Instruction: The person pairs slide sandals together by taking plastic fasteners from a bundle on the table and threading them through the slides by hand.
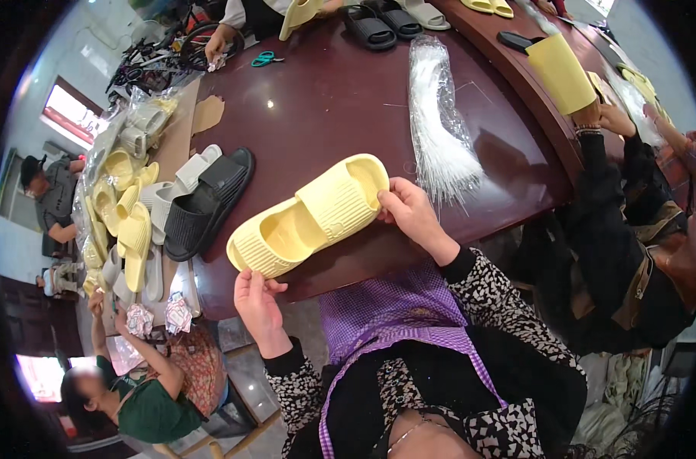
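Note:
A pair of pale yellow slide slippers (336, 200), fitted together heel to toe, is held over the near edge of the dark red table (325, 99). My left hand (260, 304) pinches the left end, near one ribbed strap. At the opposite end, my right hand (417, 216) grips the rim with thumb and fingers. To the left of the pair lie black slides (210, 200), with grey slides (195, 170) beside them. Beyond my right hand, a bundle of thin white strands (440, 122) spills out of clear plastic wrap.
Yellow slides (136, 245) and bagged grey ones pile up at the left. Teal-handled scissors (265, 59) and more black slides (371, 29) lie at the far side. Co-workers sit left, right and opposite; one at the right holds a yellow sheet-like piece (562, 73).

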{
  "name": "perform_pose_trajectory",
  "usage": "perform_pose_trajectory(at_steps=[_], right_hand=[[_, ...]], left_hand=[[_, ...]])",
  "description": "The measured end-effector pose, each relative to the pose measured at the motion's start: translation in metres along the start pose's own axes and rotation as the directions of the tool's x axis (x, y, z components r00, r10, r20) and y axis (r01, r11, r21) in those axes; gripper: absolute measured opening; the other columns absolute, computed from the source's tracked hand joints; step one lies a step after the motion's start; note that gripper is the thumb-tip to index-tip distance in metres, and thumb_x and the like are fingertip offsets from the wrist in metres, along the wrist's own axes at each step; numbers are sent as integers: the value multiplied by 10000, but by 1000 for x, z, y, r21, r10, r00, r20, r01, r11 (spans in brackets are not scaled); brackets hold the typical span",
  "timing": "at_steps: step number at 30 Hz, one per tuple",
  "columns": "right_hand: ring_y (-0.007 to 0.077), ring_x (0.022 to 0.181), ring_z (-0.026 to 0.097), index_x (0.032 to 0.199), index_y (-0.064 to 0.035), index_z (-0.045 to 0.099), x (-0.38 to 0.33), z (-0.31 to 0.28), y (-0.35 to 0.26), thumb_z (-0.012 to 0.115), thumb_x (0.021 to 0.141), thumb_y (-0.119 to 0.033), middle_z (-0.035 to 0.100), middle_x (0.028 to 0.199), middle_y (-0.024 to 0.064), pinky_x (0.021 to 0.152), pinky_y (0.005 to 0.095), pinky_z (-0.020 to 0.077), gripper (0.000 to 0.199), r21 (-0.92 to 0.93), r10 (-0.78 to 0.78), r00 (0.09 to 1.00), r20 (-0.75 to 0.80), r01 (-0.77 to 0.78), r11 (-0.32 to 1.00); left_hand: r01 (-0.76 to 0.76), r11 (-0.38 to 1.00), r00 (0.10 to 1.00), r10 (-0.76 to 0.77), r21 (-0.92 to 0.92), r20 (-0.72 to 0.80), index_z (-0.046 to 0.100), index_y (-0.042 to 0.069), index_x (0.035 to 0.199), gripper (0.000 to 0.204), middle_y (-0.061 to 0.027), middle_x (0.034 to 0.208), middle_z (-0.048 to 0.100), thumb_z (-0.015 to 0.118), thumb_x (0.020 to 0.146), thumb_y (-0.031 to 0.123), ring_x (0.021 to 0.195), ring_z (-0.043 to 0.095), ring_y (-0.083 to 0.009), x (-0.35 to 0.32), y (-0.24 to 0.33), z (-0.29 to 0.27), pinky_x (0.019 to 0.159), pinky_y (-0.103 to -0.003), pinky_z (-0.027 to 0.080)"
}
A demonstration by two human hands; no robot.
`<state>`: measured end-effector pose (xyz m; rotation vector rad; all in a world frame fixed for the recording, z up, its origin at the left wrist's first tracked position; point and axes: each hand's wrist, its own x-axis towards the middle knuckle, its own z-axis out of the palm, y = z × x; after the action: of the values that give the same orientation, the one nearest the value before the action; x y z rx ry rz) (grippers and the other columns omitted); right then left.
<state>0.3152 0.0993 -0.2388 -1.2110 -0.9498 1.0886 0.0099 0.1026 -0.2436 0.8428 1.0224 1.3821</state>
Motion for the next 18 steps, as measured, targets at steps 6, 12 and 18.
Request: perform_pose_trajectory(at_steps=[6,12,18], right_hand=[[71,578,562,959,20,580,0,4,-5,526,939,-139,615,733,27,527,204,460,169,22,-25,998,-59,27,999],[72,566,557,924,21,596,3,-39,1,536,930,-145,607,701,20,512,202,452,177,91,49,970,-238,-28,995],[68,552,529,955,41,645,38,-64,-52,565,911,-147,599,685,13,494,210,420,208,-222,-138,982,-129,107,969]], left_hand=[[-125,992,988,127,32,-86,548,-14,1058,144,-55,826,597,533,956,86,615,543,-104,-1,8,15,575,-302,544],[-218,975,933,219,38,-285,547,-6,1074,154,-32,794,584,544,955,91,597,521,-91,7,17,-34,569,-285,533],[-224,954,951,259,200,-167,573,-20,1080,187,16,769,543,574,940,105,608,449,-55,28,47,-62,578,-194,410]])
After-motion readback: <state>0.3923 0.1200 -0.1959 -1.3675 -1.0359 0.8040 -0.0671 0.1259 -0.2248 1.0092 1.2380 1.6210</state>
